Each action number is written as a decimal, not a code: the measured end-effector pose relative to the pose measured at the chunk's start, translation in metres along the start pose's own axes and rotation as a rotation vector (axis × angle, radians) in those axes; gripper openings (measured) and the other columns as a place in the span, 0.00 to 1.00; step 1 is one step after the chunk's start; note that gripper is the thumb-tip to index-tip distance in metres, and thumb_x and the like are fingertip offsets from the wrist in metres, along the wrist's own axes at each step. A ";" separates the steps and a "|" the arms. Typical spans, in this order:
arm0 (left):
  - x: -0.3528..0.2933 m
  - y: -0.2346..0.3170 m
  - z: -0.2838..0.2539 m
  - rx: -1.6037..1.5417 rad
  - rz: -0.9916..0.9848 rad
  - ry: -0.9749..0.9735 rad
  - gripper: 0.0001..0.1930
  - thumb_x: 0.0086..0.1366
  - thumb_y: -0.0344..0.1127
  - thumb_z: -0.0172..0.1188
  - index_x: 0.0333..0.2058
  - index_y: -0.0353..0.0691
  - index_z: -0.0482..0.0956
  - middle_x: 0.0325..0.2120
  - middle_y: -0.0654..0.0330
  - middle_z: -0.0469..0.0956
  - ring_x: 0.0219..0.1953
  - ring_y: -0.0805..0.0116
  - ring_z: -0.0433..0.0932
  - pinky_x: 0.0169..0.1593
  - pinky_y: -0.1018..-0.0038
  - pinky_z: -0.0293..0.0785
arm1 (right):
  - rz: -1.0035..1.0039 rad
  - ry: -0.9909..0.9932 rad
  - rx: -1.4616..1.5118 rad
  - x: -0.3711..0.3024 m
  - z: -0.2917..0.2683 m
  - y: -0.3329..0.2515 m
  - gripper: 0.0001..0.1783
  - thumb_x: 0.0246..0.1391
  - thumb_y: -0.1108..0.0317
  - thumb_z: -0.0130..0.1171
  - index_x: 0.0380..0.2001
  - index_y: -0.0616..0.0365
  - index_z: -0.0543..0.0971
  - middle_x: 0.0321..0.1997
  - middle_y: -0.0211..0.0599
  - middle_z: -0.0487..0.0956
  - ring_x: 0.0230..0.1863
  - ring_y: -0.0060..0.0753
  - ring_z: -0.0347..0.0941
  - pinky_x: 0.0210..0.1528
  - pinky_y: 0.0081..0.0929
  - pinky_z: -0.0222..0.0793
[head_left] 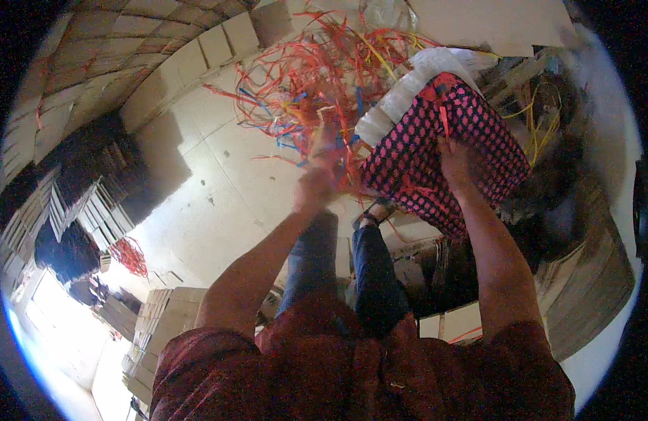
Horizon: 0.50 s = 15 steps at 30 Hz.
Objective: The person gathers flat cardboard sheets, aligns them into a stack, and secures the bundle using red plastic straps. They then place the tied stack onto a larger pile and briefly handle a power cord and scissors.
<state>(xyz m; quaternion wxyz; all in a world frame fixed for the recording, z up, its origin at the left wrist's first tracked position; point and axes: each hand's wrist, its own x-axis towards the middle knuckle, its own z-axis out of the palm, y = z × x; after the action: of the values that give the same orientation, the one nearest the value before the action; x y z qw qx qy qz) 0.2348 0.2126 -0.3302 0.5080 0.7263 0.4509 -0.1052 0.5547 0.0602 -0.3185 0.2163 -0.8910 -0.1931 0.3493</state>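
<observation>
A bundle with black cloth patterned in pink (492,133) lies in front of me, to the right. On it rests my right hand (456,165), its fingers closed at the lower end of a red plastic strip (444,121). To the left of the cloth, my left hand (318,186) is smeared by motion, so its fingers do not show clearly. It is at the near edge of a tangled heap of plastic strapping (296,77), mostly red with some blue and yellow. White translucent wrapping (391,116) lies along the bundle's far left side.
Stacked cardboard (113,49) fills the far left. More flat board stacks (162,316) stand at the near left, beside a small coil of red strapping (129,255). Pale tiled floor (212,168) spreads on the left. Yellow straps (545,130) hang over dark clutter at right.
</observation>
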 end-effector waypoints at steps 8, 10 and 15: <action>-0.053 -0.019 0.025 -0.614 -0.056 0.102 0.06 0.62 0.33 0.49 0.33 0.37 0.72 0.26 0.62 0.74 0.28 0.73 0.72 0.32 0.76 0.70 | -0.215 0.036 -0.031 -0.009 -0.005 0.001 0.21 0.58 0.54 0.46 0.25 0.64 0.73 0.17 0.32 0.68 0.19 0.25 0.63 0.24 0.26 0.59; -0.065 -0.020 0.031 -0.593 -0.032 0.127 0.06 0.61 0.32 0.49 0.34 0.38 0.71 0.26 0.63 0.74 0.28 0.73 0.72 0.31 0.76 0.70 | -0.019 0.039 0.109 -0.018 0.000 -0.014 0.21 0.58 0.54 0.46 0.25 0.63 0.73 0.16 0.31 0.68 0.19 0.23 0.63 0.23 0.24 0.59; -0.095 -0.026 0.056 -0.478 -0.164 0.079 0.05 0.59 0.30 0.48 0.34 0.39 0.72 0.26 0.65 0.73 0.29 0.71 0.73 0.31 0.76 0.70 | 0.035 -0.162 0.328 -0.113 0.016 -0.069 0.15 0.58 0.59 0.46 0.27 0.58 0.75 0.17 0.26 0.69 0.20 0.16 0.63 0.24 0.18 0.59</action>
<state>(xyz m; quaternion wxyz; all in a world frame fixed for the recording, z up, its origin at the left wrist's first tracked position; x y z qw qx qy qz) 0.1783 0.1158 -0.3148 0.6369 0.5502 0.5399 -0.0077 0.4533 0.0657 -0.2324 0.3364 -0.8160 -0.1347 0.4503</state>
